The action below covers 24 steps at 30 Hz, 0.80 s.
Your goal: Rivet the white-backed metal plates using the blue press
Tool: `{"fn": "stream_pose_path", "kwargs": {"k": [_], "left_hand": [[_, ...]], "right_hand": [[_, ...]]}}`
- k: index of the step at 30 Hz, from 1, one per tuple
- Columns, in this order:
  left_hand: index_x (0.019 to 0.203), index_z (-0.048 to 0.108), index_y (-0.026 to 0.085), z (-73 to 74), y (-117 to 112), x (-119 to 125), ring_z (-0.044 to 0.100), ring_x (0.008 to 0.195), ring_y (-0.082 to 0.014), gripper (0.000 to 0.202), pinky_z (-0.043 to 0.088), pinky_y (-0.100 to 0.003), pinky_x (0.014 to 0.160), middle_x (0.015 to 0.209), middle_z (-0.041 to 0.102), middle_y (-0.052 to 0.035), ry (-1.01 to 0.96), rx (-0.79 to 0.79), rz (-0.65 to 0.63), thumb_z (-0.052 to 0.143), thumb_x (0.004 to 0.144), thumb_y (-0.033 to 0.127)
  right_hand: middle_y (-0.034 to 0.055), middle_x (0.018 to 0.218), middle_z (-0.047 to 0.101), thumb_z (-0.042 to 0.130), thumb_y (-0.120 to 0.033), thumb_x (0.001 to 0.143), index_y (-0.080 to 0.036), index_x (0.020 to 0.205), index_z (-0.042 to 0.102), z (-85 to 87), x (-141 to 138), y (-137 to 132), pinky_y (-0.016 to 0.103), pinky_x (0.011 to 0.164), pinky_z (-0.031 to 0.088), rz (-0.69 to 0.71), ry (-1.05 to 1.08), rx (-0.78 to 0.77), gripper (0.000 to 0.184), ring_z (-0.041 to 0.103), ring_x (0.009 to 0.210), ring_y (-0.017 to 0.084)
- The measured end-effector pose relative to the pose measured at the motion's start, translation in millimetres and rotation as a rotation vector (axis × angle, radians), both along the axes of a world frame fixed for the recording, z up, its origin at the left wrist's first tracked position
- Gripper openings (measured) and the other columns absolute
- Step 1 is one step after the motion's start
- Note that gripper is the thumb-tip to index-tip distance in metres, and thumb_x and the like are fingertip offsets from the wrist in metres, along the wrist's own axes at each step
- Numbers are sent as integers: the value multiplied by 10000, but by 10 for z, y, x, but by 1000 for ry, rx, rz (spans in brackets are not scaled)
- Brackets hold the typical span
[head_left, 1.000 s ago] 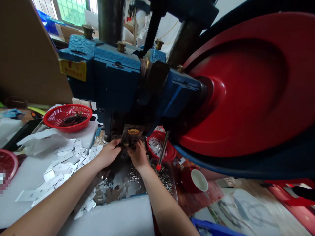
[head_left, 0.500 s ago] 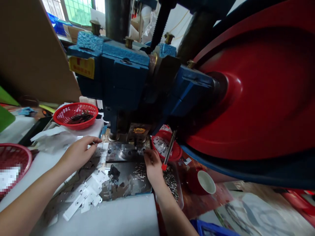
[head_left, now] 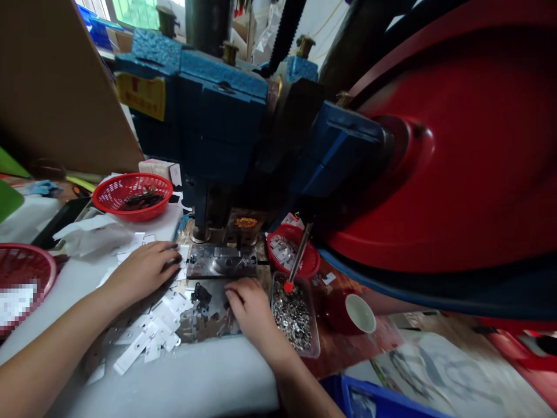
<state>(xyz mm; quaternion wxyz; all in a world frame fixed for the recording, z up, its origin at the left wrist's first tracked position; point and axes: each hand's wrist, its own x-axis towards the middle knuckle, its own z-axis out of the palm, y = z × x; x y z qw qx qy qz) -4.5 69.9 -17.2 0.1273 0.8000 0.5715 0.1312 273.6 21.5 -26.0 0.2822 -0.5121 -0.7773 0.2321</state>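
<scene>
My left hand [head_left: 148,270] is closed at the fingertips, beside the lower die [head_left: 228,262] of a blue press [head_left: 217,122]. Thin white metal plates [head_left: 145,334] lie under and in front of it; what its fingers hold is hidden. My right hand [head_left: 252,307] rests palm down on the steel bed plate [head_left: 211,325] in front of the die, thumb slightly apart from the bent fingers. It covers the spot where small metal pieces lay. Some dark scraps [head_left: 201,296] sit on the bed plate between the hands.
A clear box of small metal parts [head_left: 296,319] stands right of my right hand, a red-handled rod [head_left: 298,258] leaning over it. Behind is a red basket [head_left: 311,264]; another red basket [head_left: 134,215] stands back left. A cup [head_left: 361,313] and large red flywheel [head_left: 470,174] are right.
My right hand has moved left and nearer, from the die's right end onto the bed plate over the small pieces. My left hand has turned further over the white plates. The view has shifted slightly.
</scene>
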Motion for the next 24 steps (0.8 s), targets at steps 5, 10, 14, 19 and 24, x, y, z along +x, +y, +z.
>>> {"fn": "stream_pose_path", "kwargs": {"k": [5, 10, 14, 19, 24], "left_hand": [[923, 664, 252, 29, -356, 261, 583, 895, -224, 263, 437, -355, 816, 938, 645, -41, -154, -68, 18, 449, 858, 389], [949, 653, 267, -32, -489, 563, 540, 910, -225, 199, 421, -363, 797, 938, 597, -39, -127, -177, -183, 497, 829, 297], [909, 641, 254, -68, -467, 621, 528, 918, -235, 176, 409, -374, 800, 936, 578, -40, -122, -202, -182, 513, 790, 240], [855, 624, 234, -73, -474, 647, 553, 879, -222, 155, 416, -346, 762, 893, 593, -37, -172, -192, -172, 499, 767, 211], [955, 616, 259, -47, -549, 670, 595, 896, -205, 217, 446, -336, 782, 952, 653, -22, -198, -261, -151, 452, 817, 222]], "right_hand": [[14, 895, 675, 579, -218, 868, -259, 958, 684, 63, -221, -38, 300, 800, 423, 154, -204, -9, 144, 572, 867, 182], [21, 910, 664, 557, -205, 877, -261, 970, 674, 65, -213, -57, 300, 787, 417, 89, -248, -14, 160, 562, 874, 189], [22, 941, 663, 559, -195, 876, -251, 958, 676, 22, -45, -95, 304, 823, 416, 45, -214, -19, 154, 563, 912, 191], [32, 926, 660, 550, -173, 874, -221, 953, 674, 18, 163, 53, 312, 837, 412, -144, -214, 47, 155, 555, 908, 195], [34, 931, 648, 583, -214, 858, -245, 984, 670, 14, 232, 207, 321, 764, 403, -178, -363, 167, 156, 524, 896, 218]]}}
